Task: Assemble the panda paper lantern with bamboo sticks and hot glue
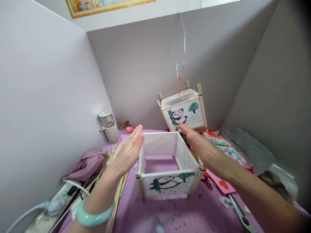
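A square open-topped lantern frame [169, 184] of white panels on bamboo sticks stands on the table in front of me. Its front panel carries a drawing of a panda and a green tree. My left hand [130, 150] is held flat, fingers stretched out, along the lantern's left side. Opposite it, my right hand [198, 144] extends with straight fingers by the right side and hides part of that edge. Whether either palm touches the panels I cannot tell. Behind hangs a second panda lantern [186, 113], tilted, from a red string [179, 85].
Thin bamboo sticks [119, 191] lie along the left, beside a power strip [41, 213] and checked cloth [86, 164]. A jar [110, 127] stands at the back left. Scissors [240, 213], pink paper [221, 182] and plastic packaging [250, 149] are at the right. Grey partitions enclose the purple tabletop [136, 216].
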Motion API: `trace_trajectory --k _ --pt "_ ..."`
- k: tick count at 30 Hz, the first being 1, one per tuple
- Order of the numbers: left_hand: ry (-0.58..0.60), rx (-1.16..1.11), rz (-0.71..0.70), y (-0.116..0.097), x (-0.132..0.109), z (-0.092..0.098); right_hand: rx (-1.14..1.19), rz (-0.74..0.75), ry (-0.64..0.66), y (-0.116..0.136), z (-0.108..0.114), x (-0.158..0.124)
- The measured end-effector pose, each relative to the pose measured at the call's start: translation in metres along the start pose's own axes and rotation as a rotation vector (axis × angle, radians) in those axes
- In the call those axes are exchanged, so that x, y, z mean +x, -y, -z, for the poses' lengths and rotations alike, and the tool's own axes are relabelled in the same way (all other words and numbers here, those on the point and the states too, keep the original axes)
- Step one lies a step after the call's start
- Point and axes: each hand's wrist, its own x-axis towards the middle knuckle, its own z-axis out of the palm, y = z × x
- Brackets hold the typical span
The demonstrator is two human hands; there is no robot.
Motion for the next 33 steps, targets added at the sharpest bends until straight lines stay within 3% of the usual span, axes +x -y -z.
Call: trace_trajectory --k 5,9,16,23,33 --pt "0.118 0.341 -0.016 -0.019 0.001 0.005 -0.307 0.072 0.143 0.014 -0.003 0.024" --pt "0.224 0.360 0.008 -0.030 -0.004 0.016 -0.349 0.084 0.188 0.019 0.002 0.032" --pt "0.279 0.508 -0.013 -0.035 -0.004 0.016 -0.493 0.081 0.258 0.021 -0.005 0.034" --pt "0.269 0.538 -0.061 -0.044 -0.005 0.015 -0.556 0.084 0.140 0.026 -0.006 0.040" --pt "0.230 0.551 -0.135 -0.035 0.000 -0.001 -0.657 0.110 0.142 0.017 -0.018 0.042"
